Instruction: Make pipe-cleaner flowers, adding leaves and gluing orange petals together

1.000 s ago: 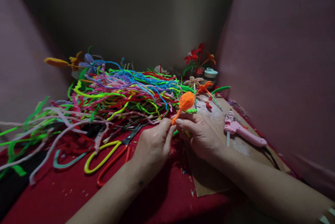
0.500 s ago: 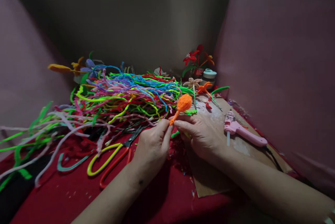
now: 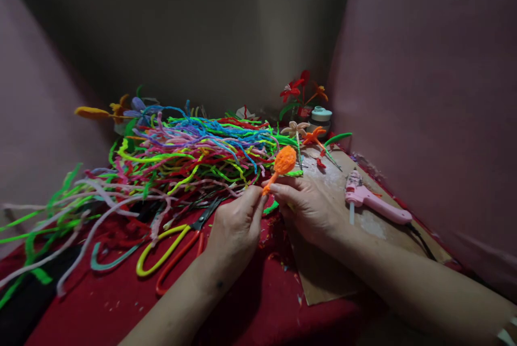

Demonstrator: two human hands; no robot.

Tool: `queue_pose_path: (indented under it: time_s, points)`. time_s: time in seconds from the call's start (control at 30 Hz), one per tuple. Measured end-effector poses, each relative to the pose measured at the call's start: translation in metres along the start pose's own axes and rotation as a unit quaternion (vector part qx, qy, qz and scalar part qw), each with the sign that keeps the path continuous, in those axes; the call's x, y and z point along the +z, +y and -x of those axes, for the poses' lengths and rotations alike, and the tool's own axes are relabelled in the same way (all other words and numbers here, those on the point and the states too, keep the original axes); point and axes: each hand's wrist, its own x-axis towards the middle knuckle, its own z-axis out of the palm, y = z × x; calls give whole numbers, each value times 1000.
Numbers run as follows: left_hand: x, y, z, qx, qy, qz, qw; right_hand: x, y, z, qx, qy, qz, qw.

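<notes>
An orange pipe-cleaner bud with a rounded head and a narrow stem points up and away from me. My left hand pinches the lower end of its stem between thumb and forefinger. From the other side, my right hand grips the same stem end, its fingertips almost meeting the left thumb. The exact end of the stem is hidden by my fingers. Scissors with one yellow and one red handle lie left of my left hand, partly behind my forearm.
A big heap of coloured pipe cleaners spreads across the back and left. On the right, a pink glue gun rests on a brown board. Finished pipe-cleaner flowers and a lidded jar stand behind. Red cloth covers the table.
Both hands keep their pinch on the orange bud, which has barely moved. The view has shifted very slightly.
</notes>
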Motion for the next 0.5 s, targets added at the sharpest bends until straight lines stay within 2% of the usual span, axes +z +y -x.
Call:
queue_pose_path:
  time_s: [0.17, 0.37, 0.5]
  points:
    - [-1, 1, 0, 2, 1, 3, 1000, 0, 0, 1, 5, 16, 13, 1000]
    - [-2, 5, 1, 9, 0, -4, 1000, -3, 3, -1, -32, 3, 6, 999]
    - [0, 6, 1, -2, -7, -5, 1000, -3, 3, -3, -32, 8, -7, 999]
